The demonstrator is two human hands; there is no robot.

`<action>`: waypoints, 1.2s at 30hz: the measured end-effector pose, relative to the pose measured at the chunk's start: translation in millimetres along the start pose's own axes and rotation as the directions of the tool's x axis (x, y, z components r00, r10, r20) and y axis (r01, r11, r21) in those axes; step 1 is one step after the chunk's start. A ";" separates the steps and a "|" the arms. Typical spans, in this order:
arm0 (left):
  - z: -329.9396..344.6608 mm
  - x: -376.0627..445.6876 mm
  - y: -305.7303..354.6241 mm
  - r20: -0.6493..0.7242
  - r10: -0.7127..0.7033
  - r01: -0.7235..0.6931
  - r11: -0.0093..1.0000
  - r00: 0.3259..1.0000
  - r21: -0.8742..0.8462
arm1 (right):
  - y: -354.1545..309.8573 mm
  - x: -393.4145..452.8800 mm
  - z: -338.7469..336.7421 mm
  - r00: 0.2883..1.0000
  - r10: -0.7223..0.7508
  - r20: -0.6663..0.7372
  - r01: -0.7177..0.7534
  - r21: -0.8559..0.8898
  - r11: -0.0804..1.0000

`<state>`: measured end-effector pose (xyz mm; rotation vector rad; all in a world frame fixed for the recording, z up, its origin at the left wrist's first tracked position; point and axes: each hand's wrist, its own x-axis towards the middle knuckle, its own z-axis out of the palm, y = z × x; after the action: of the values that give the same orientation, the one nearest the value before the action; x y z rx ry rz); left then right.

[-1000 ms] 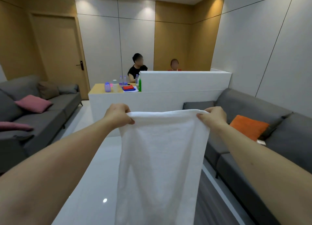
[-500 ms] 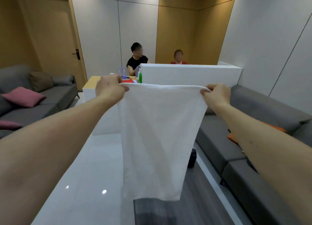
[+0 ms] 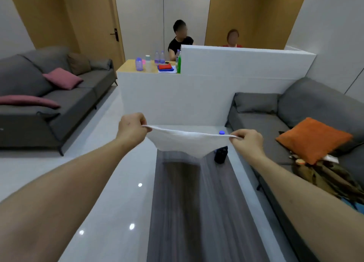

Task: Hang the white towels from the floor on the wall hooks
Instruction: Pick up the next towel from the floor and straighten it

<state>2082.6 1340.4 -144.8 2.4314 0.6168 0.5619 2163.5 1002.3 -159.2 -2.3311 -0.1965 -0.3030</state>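
A white towel (image 3: 187, 142) is stretched between my two hands, out in front of me above the floor. My left hand (image 3: 132, 129) pinches its left corner and my right hand (image 3: 245, 140) pinches its right corner. The cloth is flung up and forward, so it looks like a short sagging band with its lower edge swung away from me. No wall hooks are in view.
A dark bottle with a blue cap (image 3: 221, 153) stands on the floor just beyond the towel. Grey sofas line the left (image 3: 59, 104) and right (image 3: 295, 114), the right one with an orange cushion (image 3: 313, 139). A white counter (image 3: 197, 96) stands ahead, two people seated behind it.
Both hands came down from chest height, and the towel, which hung straight down, has swung up and away from me.
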 end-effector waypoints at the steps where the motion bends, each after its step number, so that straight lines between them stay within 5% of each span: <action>1: 10.5 -22.7 -7.0 0.030 -0.034 0.034 0.999 0.999 -0.001 | 15.4 -16.8 1.8 0.999 0.026 0.036 -0.026 0.001 1.000; 9: 90.4 -195.5 -68.7 0.325 -0.202 0.177 0.979 0.924 0.104 | 134.1 -158.8 22.3 0.941 0.246 0.234 -0.236 -0.072 0.969; 21: 93.0 -379.5 -145.6 0.607 -0.215 0.073 0.965 0.765 0.250 | 190.5 -378.1 4.6 0.861 0.408 0.303 -0.354 -0.220 0.909; 36: 129.8 -328.9 -168.5 0.569 -0.236 0.102 0.961 0.788 0.257 | 206.1 -324.7 55.4 0.807 0.484 0.337 -0.398 -0.295 0.869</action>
<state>1833.3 1234.2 -427.6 2.5140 0.6293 -0.3718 1908.2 882.0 -426.3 -2.5403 0.2019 0.4175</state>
